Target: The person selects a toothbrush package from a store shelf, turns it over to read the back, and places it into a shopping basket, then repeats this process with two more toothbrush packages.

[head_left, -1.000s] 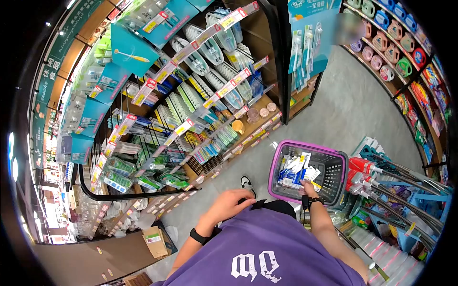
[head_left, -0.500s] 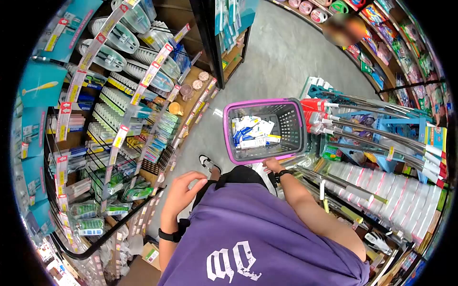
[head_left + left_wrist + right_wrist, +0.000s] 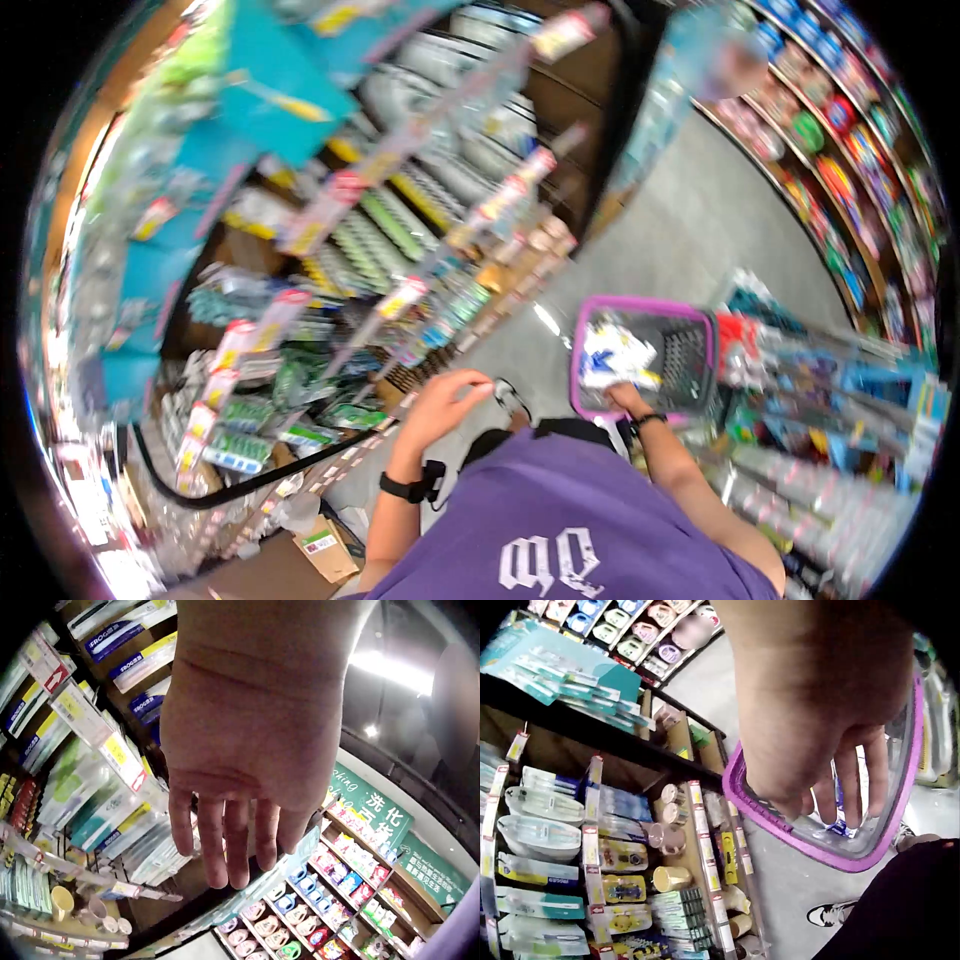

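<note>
From the head view I see the right hand (image 3: 630,400) reaching over the near rim of the grey plastic basket with a purple rim (image 3: 578,350). Inside, the white and blue packages (image 3: 612,362) lie in a loose pile toward the basket's left side. In the right wrist view, my fingers on that side point down, long and slightly apart, with the packages just behind and below them; I cannot tell whether the fingertips touch any. I see no package pinched there.

My left hand (image 3: 251,742) hangs well apart from the basket, its fingers extended and a little spread, holding nothing. It is nearest the tall black-framed shelf rack (image 3: 240,495) of packaged goods. Low on that rack sits a pale yellow cup (image 3: 673,879). The basket stands beside red and white mop packages (image 3: 740,350). Motion blurs my head view.
</note>
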`<state>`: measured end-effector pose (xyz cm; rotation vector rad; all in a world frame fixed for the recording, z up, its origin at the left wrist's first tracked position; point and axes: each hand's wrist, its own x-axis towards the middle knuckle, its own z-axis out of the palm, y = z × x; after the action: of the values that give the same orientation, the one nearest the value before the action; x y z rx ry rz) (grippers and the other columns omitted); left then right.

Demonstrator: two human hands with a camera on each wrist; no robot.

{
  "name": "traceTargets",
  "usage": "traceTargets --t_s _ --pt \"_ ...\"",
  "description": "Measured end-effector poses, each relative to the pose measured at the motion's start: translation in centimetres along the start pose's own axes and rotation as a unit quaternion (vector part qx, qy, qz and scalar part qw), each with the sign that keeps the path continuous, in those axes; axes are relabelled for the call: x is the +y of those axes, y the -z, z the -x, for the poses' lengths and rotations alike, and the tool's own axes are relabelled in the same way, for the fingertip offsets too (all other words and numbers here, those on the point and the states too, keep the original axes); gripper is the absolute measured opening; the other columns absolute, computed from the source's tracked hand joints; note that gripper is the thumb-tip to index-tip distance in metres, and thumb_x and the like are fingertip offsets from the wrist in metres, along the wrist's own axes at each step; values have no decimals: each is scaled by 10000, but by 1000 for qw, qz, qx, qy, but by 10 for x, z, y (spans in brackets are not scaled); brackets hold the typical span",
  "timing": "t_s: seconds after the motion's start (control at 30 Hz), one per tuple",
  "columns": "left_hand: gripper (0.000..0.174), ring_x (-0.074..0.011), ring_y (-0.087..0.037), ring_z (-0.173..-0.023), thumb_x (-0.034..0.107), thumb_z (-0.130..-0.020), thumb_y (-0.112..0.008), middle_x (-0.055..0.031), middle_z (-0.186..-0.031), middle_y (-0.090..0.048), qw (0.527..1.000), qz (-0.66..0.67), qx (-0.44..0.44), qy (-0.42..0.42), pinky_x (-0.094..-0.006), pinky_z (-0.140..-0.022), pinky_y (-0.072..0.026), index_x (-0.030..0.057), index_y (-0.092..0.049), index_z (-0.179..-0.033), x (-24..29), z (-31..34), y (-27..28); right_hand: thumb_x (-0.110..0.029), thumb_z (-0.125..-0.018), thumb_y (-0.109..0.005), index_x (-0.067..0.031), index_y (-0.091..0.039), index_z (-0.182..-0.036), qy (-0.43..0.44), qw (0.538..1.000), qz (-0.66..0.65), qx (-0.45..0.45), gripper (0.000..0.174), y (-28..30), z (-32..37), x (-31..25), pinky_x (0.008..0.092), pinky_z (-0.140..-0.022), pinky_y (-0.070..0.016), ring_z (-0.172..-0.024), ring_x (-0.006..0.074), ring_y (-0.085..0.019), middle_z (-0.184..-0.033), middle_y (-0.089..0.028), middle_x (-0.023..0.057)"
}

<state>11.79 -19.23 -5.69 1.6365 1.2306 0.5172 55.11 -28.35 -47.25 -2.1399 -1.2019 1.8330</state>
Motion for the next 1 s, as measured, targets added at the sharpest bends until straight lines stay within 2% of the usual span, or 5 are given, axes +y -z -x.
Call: traceTargets --t_s 0.07,0.57,0.73,0.83,1.0 --pt "244 -208 -666 -873 256 -948 -654 -88 -940 -709 1000 12 12 -17 -334 -712 -511 18 -681 -990 -4 -2 22 -242 -922 -606 -67 -677 -1161 -56 988 -140 -23 305 -3 15 -49 417 -654 -577 -813 234 -715 -1061 -727 78" --pt "400 -204 -621 -1095 262 -951 -672 -97 -1178 -674 944 85 294 -119 -346 -973 -479 54 -573 -1278 -74 -125 171 -168 -958 -556 -25 -651 -1151 0 997 -76 11 258 13 55 -188 386 -718 -585 -891 226 -708 -1055 -721 98" --pt "467 -184 -586 -1061 115 -952 -624 -138 -1205 -596 891 31 407 -199 -305 -948 -490 9 -452 -1372 -104 -229 194 -100 -963 -507 64 -661 -1038 -16 997 -60 55 237 22 64 -139 321 -455 -495 -572 214 -649 -921 -732 154" --pt "583 -317 -519 -1230 140 -890 -693 -200 -1346 -504 822 202 427 -318 -401 -1020 -431 1 -423 -1388 -72 -255 205 -100 -962 -509 32 -678 -1118 -86 993 -65 44 266 25 82 -119 323 -605 -534 -758 208 -689 -1000 -736 118" --pt "602 -460 -508 -1209 139 -828 -725 -266 -1272 -546 812 97 516 -257 -478 -1019 -416 -9 -448 -1341 -34 -241 228 -99 -947 -504 5 -685 -1101 -79 995 -21 52 259 20 123 -105 339 -716 -539 -855 198 -681 -1002 -729 102"
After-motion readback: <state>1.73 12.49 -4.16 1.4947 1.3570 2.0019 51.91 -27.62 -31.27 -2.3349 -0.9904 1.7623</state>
